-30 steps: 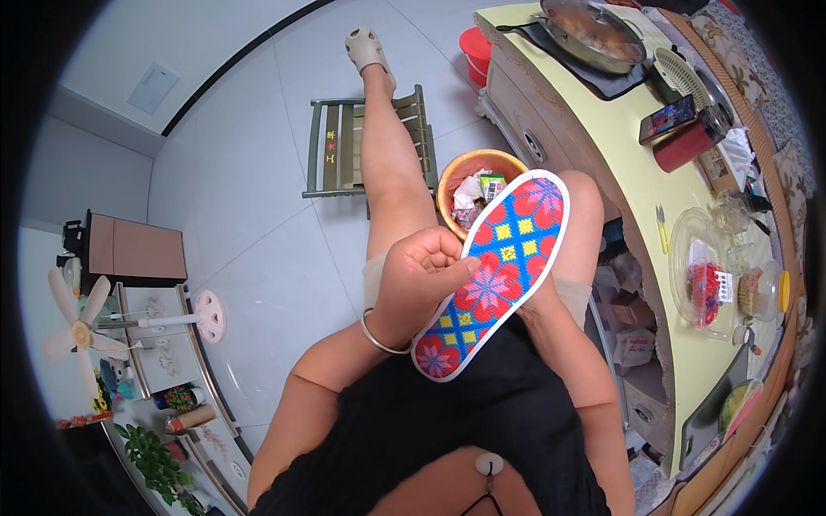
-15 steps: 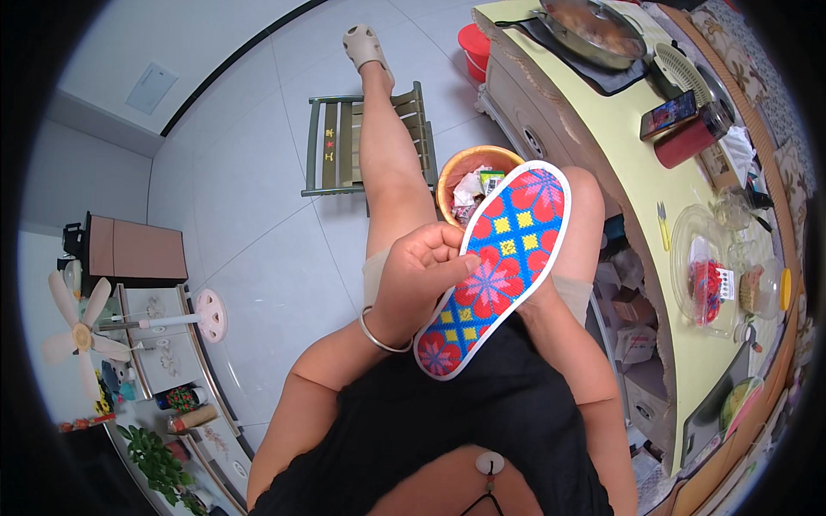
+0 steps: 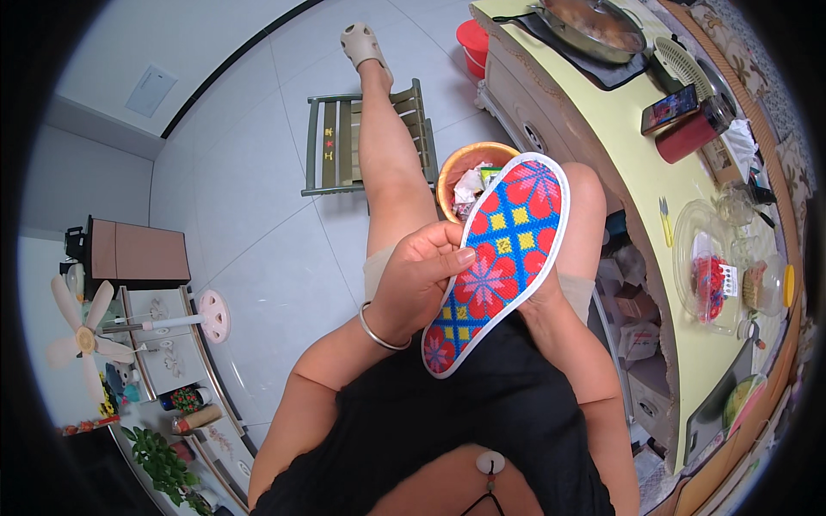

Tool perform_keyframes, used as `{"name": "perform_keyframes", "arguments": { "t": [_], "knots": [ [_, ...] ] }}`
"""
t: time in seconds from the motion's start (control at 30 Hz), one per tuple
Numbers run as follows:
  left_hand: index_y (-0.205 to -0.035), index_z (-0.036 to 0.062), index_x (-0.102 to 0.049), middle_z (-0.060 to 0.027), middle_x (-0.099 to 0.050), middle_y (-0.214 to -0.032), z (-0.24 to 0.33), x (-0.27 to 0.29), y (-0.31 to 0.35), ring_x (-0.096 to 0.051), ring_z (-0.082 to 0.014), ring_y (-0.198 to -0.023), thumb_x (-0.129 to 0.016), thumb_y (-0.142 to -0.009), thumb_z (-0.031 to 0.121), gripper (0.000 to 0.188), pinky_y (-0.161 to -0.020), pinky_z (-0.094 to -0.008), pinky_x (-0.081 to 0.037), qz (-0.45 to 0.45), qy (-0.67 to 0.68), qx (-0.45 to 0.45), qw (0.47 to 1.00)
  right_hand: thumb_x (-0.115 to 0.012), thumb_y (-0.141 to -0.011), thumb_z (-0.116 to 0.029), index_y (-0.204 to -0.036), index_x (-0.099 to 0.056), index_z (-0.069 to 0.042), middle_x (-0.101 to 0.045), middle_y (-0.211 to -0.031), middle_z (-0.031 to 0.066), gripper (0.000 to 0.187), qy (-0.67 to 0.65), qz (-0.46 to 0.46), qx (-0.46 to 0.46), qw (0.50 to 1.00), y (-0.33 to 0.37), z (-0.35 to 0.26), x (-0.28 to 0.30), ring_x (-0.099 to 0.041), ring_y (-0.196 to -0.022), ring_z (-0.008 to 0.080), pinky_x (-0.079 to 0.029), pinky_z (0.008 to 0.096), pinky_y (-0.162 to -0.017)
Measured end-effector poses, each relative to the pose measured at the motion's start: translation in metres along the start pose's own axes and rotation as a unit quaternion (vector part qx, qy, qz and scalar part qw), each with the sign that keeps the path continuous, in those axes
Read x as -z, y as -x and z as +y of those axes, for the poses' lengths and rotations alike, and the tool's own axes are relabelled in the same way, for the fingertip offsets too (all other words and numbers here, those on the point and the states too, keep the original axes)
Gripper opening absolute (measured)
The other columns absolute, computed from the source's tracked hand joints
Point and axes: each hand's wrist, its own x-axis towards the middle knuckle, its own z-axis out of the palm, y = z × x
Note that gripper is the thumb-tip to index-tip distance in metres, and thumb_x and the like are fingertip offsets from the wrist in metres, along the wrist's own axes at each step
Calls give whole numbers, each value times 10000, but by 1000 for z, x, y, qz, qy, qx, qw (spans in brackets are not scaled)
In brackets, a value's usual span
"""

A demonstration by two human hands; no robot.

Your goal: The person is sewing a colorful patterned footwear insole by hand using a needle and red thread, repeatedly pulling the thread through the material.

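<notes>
A cross-stitched insole [image 3: 492,273] with a white rim, red and pink flowers, blue lattice and yellow squares is held tilted above my lap. My left hand [image 3: 422,268] pinches its left edge, thumb on the patterned face and the other fingers curled at the edge and partly behind. On the far side of the insole is my right hand [image 3: 542,298]; only its heel and wrist show at the right edge. Its fingers are hidden, so I cannot see whether they grip anything.
A round bin [image 3: 446,176] with wrappers stands beyond the insole, near a folding stool [image 3: 346,142] under my outstretched leg. On the right, a yellow-topped counter [image 3: 632,185] carries a pan [image 3: 594,30], phone [image 3: 671,110], red flask [image 3: 688,138], yellow-handled tool [image 3: 665,225] and clear tray with red thread [image 3: 707,288].
The insole has turned slightly more upright and tipped, so its face looks a little narrower. My left thumb has moved slightly left with its edge.
</notes>
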Motion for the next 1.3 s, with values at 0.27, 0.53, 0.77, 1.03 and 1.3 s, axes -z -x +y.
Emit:
{"name": "perform_keyframes", "arguments": {
  "t": [0.27, 0.53, 0.77, 1.03, 1.3],
  "knots": [
    [-997, -58, -547, -134, -652, -963, 0, 2, 1, -633, -149, -862, -557, -871, 25, 151, -824, -273, -500, -7, -5, 10, 1000, -654, -829, -113, -1184, -491, 11, -617, -1065, 122, 410, -17, -5, 5, 1000, 3, -2, -1, -635, -942, 208, -554, 352, -800],
    [-985, -55, -550, -125, -650, -945, -2, 4, 3, -630, -141, -846, -564, -870, 45, 153, -807, -266, -502, -4, -9, 21, 1000, -668, -824, -150, -1176, -499, 5, -623, -1056, 120, 420, -9, -7, -2, 1000, 3, -1, 2, -637, -934, 207, -558, 350, -790],
    [-983, -55, -551, -139, -652, -954, -1, 4, 4, -636, -150, -850, -563, -869, 49, 156, -813, -275, -508, 4, -6, 29, 1000, -672, -821, -160, -1188, -489, 0, -622, -1053, 117, 440, -16, -1, -17, 1000, 1, 0, 1, -640, -923, 209, -561, 351, -786],
    [-956, -37, -549, -108, -630, -854, -6, 25, -9, -612, -162, -776, -479, -900, 115, 177, -758, -288, -496, -56, 69, 47, 995, -615, -815, 40, -959, -611, 11, -634, -890, 28, 147, 364, -64, 150, 917, 7, -16, -24, -599, -770, 80, -493, 226, -634],
    [-730, 39, -506, -31, -448, -608, -15, 38, -11, -411, -130, -533, -451, -877, 382, 377, -494, -225, -300, -93, 188, 141, 968, -627, -759, 7, -830, -632, -16, -627, -748, 106, 74, 614, -44, 347, 708, 7, -12, -61, -627, -614, 256, -499, 316, -557]
  ]
}}
